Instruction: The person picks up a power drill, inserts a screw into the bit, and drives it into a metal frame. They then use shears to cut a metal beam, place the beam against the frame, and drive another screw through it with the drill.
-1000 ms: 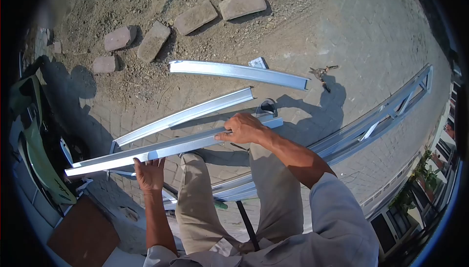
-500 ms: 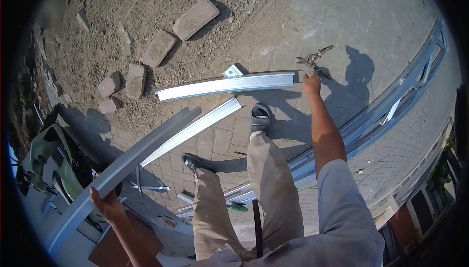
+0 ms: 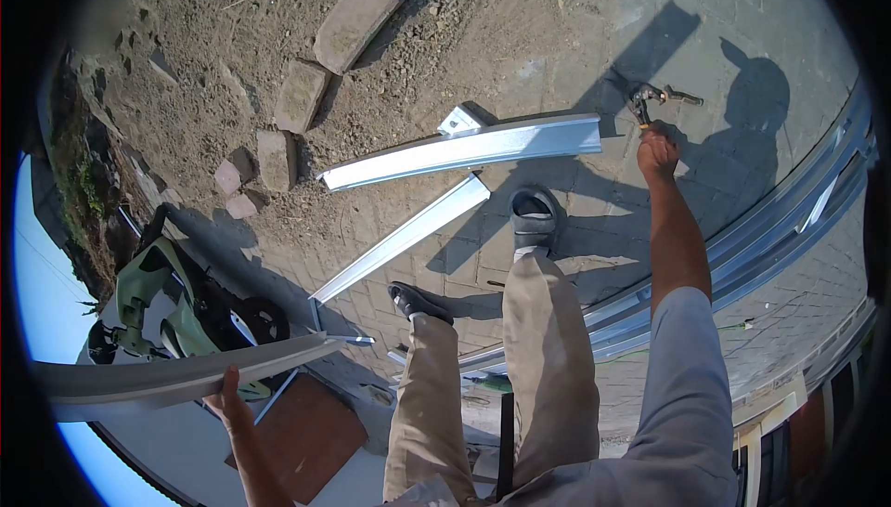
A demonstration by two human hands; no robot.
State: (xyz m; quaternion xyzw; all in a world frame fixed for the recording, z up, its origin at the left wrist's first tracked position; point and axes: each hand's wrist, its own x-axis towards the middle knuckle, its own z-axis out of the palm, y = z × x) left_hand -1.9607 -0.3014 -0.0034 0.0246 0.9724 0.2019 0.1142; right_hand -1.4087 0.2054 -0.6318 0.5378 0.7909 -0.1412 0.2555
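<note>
My left hand (image 3: pixel 225 402) is closed on a long metal channel (image 3: pixel 186 379), holding it raised at the lower left; my fingers beneath it are mostly hidden. At the upper right, my right hand (image 3: pixel 658 152) is closed around one handle of a pair of tin snips (image 3: pixel 642 106). The other handle sticks out to the right, and the blades lie in dark shadow. A shiny channel piece (image 3: pixel 464 151) rests on the ground left of my right hand, beside a small bracket (image 3: pixel 460 121). Another metal channel (image 3: pixel 404 236) lies slanted below it.
Several long metal trusses (image 3: pixel 789 238) lie along the paving on the right, behind my legs. Loose bricks (image 3: pixel 357 26) sit on the dirt at the upper left. A green scooter (image 3: pixel 153 275) stands at the left, close to the raised channel. A brown board (image 3: pixel 311 428) is below it.
My left hand has swung the channel up and away from the ground pieces, toward level. My right hand has taken hold of the snips' handle and the snips have turned.
</note>
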